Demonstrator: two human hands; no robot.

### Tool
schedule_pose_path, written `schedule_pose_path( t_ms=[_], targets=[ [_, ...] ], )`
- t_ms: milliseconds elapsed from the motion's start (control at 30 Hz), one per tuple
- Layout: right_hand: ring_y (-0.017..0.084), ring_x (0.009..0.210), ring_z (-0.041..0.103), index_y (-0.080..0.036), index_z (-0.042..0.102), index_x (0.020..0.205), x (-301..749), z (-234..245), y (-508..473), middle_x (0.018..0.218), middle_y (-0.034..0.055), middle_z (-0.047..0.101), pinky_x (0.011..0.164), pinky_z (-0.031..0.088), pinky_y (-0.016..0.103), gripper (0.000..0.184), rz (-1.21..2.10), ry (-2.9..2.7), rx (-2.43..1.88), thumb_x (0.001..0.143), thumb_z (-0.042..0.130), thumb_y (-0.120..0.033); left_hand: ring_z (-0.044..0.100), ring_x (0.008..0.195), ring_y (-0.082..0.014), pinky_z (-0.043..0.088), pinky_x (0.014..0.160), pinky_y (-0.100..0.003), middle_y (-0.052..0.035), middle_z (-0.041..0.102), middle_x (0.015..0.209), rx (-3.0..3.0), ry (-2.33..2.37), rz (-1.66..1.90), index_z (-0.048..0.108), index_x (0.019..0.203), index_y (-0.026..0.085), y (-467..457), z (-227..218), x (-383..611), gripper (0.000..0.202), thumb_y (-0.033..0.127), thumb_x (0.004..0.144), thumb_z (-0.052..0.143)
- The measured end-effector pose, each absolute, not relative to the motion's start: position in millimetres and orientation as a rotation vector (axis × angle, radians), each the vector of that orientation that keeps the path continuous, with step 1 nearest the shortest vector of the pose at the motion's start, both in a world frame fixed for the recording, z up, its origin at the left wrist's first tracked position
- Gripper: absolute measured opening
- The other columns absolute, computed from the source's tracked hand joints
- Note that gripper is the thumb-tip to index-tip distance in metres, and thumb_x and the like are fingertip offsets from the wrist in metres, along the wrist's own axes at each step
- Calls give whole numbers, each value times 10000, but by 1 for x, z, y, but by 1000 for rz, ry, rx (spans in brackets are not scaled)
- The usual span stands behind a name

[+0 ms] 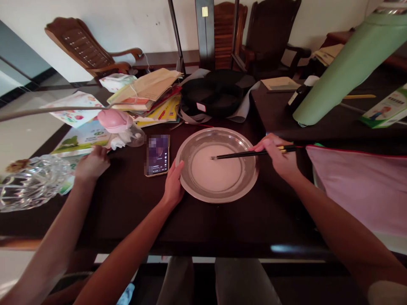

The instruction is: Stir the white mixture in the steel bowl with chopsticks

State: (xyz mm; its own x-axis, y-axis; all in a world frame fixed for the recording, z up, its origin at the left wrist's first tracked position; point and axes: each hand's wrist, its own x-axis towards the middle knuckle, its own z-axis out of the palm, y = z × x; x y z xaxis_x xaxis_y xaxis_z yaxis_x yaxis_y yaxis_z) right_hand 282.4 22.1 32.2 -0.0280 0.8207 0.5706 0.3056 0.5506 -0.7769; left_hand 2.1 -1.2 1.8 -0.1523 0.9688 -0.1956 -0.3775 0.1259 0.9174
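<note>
A round metal basin [219,197] sits on the dark table, with a pale, milky liquid [216,173] covering its bottom. My left hand [174,183] grips the basin's left rim, thumb on top and fingers underneath or along the side. In my right hand [280,156] is a pair of black chopsticks [243,155], held from the right over the basin. Their tips meet at the liquid near its middle; whether they dip in, I cannot tell. Just left of the basin lies a lit phone [158,155].
Another person's hand [93,163] rests at the left, near a pink-lidded bottle [116,123] and a glass bowl [34,182]. Papers [149,95] and a black round case [213,93] stand behind. At right are a green flask [346,67] and a pink pouch [362,186].
</note>
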Motion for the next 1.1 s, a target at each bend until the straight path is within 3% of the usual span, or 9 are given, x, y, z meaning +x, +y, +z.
schedule_pose_path(
  t_ms=[133, 367, 600, 833, 933, 1100],
  targets=[
    [174, 606, 642, -249, 644, 586, 286, 31, 23, 572, 5, 650, 624, 483, 352, 423, 634, -1452, -881, 948, 492, -407, 636, 1097, -279, 534, 888, -366, -62, 728, 1065, 724, 1144, 1368, 682, 1046, 196, -1, 2, 2, 342, 360, 746, 676],
    [202, 791, 628, -285, 712, 780, 279, 31, 20, 774, -3, 750, 792, 450, 411, 236, 558, -1868, -904, 927, 545, -362, 643, 1082, -285, 535, 888, -368, -59, 732, 1054, 724, 1139, 1373, 680, 1037, 196, -2, 4, 3, 349, 363, 732, 694],
    [216, 664, 633, -285, 649, 589, 289, 36, 22, 573, 14, 675, 682, 460, 416, 453, 525, -1556, -851, 958, 445, -452, 640, 1085, -286, 537, 883, -372, -68, 727, 1062, 728, 1153, 1371, 684, 1055, 193, -2, 3, 2, 363, 369, 737, 686],
    [201, 784, 647, -274, 699, 759, 280, 34, 20, 794, -5, 759, 788, 442, 414, 244, 540, -1878, -941, 930, 541, -346, 645, 1072, -282, 537, 876, -366, -61, 730, 1055, 737, 1147, 1367, 683, 1058, 198, -2, 4, 2, 368, 372, 733, 690],
    [189, 712, 639, -265, 688, 696, 287, 34, 23, 714, -3, 733, 747, 443, 394, 316, 465, -1701, -973, 944, 517, -359, 643, 1076, -282, 533, 880, -371, -62, 729, 1064, 735, 1142, 1370, 681, 1062, 194, -1, 3, 2, 373, 369, 732, 691],
    [184, 628, 630, -263, 654, 619, 290, 32, 24, 648, 3, 708, 664, 454, 379, 406, 608, -1598, -865, 955, 479, -409, 635, 1095, -285, 531, 889, -370, -64, 729, 1067, 720, 1150, 1370, 684, 1046, 196, -1, 2, 2, 363, 373, 729, 690]
  ],
)
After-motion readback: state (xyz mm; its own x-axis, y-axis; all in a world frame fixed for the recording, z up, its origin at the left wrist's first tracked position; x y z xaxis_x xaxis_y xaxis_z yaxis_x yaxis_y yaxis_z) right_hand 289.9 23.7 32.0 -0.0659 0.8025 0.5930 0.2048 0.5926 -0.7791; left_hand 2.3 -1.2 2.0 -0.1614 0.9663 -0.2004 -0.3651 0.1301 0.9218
